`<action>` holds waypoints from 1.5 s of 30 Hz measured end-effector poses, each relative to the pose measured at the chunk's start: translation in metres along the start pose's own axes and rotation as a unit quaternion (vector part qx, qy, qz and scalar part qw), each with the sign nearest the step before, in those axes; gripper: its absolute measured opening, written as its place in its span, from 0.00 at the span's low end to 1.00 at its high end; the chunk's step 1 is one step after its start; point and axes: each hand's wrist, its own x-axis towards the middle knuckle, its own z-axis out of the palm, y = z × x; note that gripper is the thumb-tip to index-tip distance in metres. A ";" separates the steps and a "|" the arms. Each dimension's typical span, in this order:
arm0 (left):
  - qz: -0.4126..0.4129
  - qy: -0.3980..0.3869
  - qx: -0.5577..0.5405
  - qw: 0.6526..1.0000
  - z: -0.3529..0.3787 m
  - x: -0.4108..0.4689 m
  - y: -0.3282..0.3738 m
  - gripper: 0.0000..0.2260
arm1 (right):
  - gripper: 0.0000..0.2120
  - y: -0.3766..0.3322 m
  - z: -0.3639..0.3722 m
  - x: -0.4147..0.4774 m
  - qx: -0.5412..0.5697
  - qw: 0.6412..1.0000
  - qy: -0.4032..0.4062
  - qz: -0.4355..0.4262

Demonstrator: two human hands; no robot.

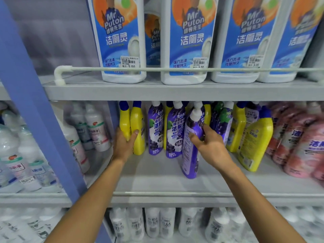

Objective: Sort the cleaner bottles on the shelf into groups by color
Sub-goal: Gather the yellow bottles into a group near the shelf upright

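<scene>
Two hands are at work on the middle shelf (157, 183). The left hand (124, 143) is clasped round the yellow pair (138, 120) at the left end of the bay, just beside the blue divider (113, 111), with the thumb laid across the front of the right-hand bottle. I judge this hold steadies the pair so the yellow group has a fixed end.

The right hand (209, 143) grips a purple bottle (190, 155) by its upper body, fingers and thumb curled round it. The bottle is tilted and sits forward of the row. Its base is at or just above the shelf; I cannot tell which. It is just right of two standing purple bottles (164, 132). The position suggests it is being brought in beside its own colour.

Sorting is incomplete. Behind the held bottle, purple and yellow are mixed, and a yellow cluster (254, 142) stands further right, next to the pink bottles (301, 146). In my judgement those yellow bottles belong with the left pair.

Risk: the neighbours are closely packed and may topple if the tilted bottle is pushed in carelessly. The white bottles with blue labels (185, 41) on the shelf above are untouched.
</scene>
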 end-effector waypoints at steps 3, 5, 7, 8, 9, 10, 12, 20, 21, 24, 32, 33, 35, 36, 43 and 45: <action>0.031 0.066 0.031 0.997 0.006 -0.006 0.018 0.39 | 0.13 0.003 0.001 -0.004 0.003 1.000 0.013 -0.011; 0.112 0.146 0.047 0.982 0.015 -0.020 0.043 0.36 | 0.13 0.004 0.004 -0.006 0.006 1.000 0.023 -0.020; 0.194 0.137 0.020 0.971 0.029 -0.028 0.070 0.30 | 0.15 0.005 0.006 -0.006 0.004 0.999 0.030 -0.026; 0.223 0.109 0.008 0.969 0.036 -0.026 0.079 0.29 | 0.15 0.007 0.008 -0.005 0.001 0.999 0.033 -0.026; 0.234 0.082 -0.004 0.969 0.043 -0.023 0.087 0.28 | 0.16 0.008 0.009 -0.005 -0.002 0.999 0.036 -0.029; 0.219 0.059 -0.019 0.974 0.051 -0.017 0.091 0.27 | 0.17 0.010 0.011 -0.005 -0.004 0.999 0.040 -0.032; 0.132 0.010 -0.032 0.991 0.061 -0.006 0.092 0.26 | 0.18 0.014 0.015 -0.005 -0.001 0.998 0.053 -0.038; 0.004 -0.035 0.046 0.998 0.059 -0.025 0.053 0.19 | 0.25 0.032 0.041 -0.017 0.093 0.988 0.116 -0.045; 0.010 -0.034 0.053 0.998 0.057 -0.035 0.055 0.19 | 0.25 0.034 0.043 -0.020 0.092 0.987 0.123 -0.042; 0.011 -0.022 0.061 0.998 0.052 -0.067 0.059 0.18 | 0.27 0.040 0.043 -0.024 0.086 0.989 0.115 -0.031; 0.043 -0.070 -0.016 0.997 0.085 -0.131 0.078 0.20 | 0.22 0.055 0.007 -0.038 0.039 0.996 0.072 -0.040; 0.048 -0.071 -0.018 0.996 0.092 -0.137 0.082 0.20 | 0.20 0.058 0.002 -0.041 0.035 0.995 0.078 -0.045; 0.055 -0.071 -0.017 0.996 0.104 -0.148 0.092 0.19 | 0.20 0.064 -0.007 -0.044 0.033 0.994 0.091 -0.053; 0.061 -0.072 -0.016 0.995 0.110 -0.152 0.095 0.18 | 0.22 0.066 -0.011 -0.045 0.033 0.993 0.094 -0.059; 0.096 -0.083 0.000 0.992 0.141 -0.177 0.113 0.25 | 0.26 0.091 -0.042 -0.045 0.044 0.993 0.073 -0.078; 0.097 -0.088 -0.016 0.991 0.150 -0.180 0.117 0.20 | 0.26 0.095 -0.055 -0.046 0.055 0.993 0.060 -0.088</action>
